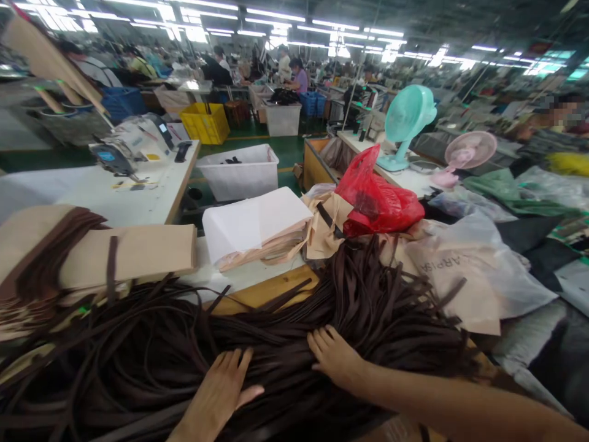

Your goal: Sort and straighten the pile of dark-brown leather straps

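A large heap of long dark brown strips [285, 350] spreads across the whole near side. My left hand [223, 383] lies on top of the strips with its fingers stretched out and the thumb apart. Farther right, my right hand [338, 359] rests on the same heap, its fingers slightly bent and spread over the strips. Neither hand appears to grip a strip. Under the heap's far edge shows a brown-yellow board [271, 288]. Behind it sits a stack of tan sheets [271, 252] topped by a white sheet [257, 218].
Tan panels [151, 248] are piled at left, near a sewing machine [138, 147] on a white table. A red plastic bag [377, 196] and a clear bag [497, 258] lie at right. Beyond are a white bin [239, 175], a teal fan [407, 123] and several people working.
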The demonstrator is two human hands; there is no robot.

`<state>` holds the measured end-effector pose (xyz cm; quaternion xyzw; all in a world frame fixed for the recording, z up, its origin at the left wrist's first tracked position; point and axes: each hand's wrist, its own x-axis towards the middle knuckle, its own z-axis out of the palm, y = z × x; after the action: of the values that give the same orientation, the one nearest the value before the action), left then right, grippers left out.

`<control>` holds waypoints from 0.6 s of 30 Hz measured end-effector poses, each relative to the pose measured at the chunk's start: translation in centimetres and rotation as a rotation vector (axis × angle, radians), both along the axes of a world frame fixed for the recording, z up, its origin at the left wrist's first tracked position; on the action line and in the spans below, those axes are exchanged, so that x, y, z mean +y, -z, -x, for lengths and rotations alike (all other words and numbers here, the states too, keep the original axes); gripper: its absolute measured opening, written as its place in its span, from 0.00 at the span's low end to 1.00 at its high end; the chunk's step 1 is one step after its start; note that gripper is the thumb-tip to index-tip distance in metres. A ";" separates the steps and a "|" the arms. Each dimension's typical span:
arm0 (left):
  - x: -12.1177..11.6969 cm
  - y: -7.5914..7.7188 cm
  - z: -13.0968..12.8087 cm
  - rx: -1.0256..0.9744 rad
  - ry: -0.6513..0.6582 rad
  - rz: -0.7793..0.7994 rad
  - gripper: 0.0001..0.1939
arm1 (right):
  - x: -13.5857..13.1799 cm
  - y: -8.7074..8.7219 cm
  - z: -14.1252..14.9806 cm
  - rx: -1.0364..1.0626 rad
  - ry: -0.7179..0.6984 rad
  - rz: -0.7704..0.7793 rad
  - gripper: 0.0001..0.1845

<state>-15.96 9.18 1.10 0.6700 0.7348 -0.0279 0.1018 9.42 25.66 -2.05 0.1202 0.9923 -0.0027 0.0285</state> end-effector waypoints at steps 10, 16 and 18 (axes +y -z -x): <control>12.3 4.5 7.6 -0.029 -0.021 0.106 0.21 | 9.8 -1.8 10.7 -0.106 0.096 0.306 0.21; 10.1 5.1 6.7 -0.050 -0.085 0.255 0.29 | 14.6 2.1 12.9 -0.315 -0.008 0.345 0.23; 7.6 3.4 5.6 -0.043 -0.108 0.240 0.28 | 13.5 2.3 10.8 -0.365 -0.021 0.365 0.22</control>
<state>-21.57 16.82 -2.30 0.6128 0.7589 -0.0959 0.1984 -1.41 39.19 -4.34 0.1014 0.9550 -0.1597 0.2283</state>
